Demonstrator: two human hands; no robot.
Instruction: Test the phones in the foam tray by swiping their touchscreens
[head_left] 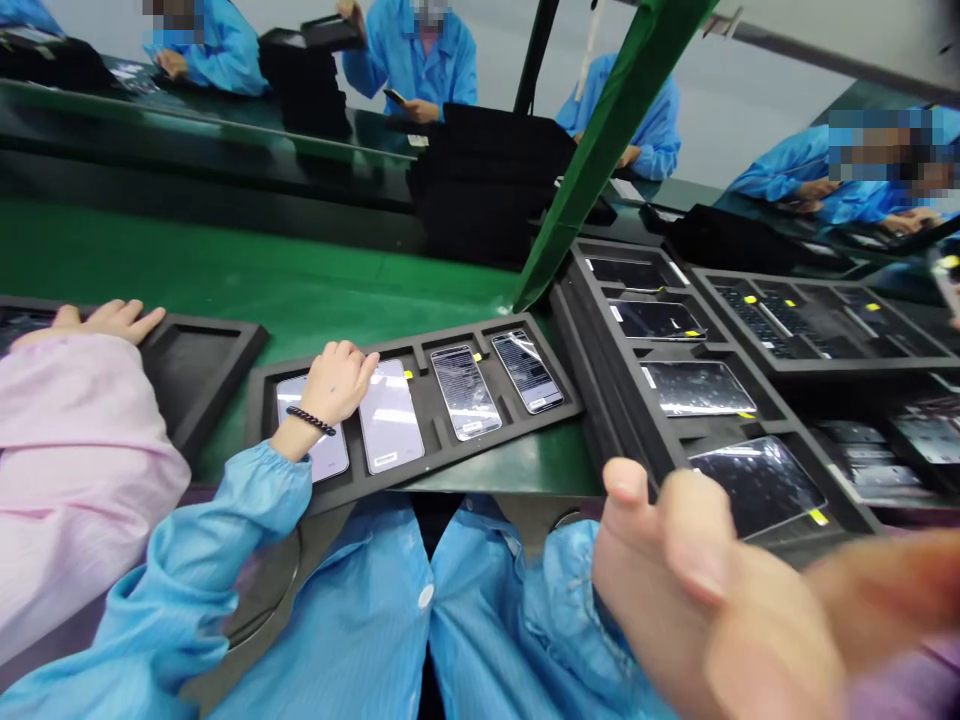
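Note:
My left hand, with a dark bead bracelet at the wrist, rests on a black foam tray that holds several phones. It lies over the leftmost lavender phone, fingers curled at the top edge of the second lavender phone. What the fingers hold, if anything, is hidden. Two phones with printed film lie in the slots to the right. My right hand is raised close to the camera at the lower right, blurred, thumb up and fingers stretched out with nothing in them.
A co-worker's pink sleeve and hand rest on another black tray at the left. Stacked trays with dark screens stand at the right. A green belt, a slanted green post and people in blue coats lie beyond.

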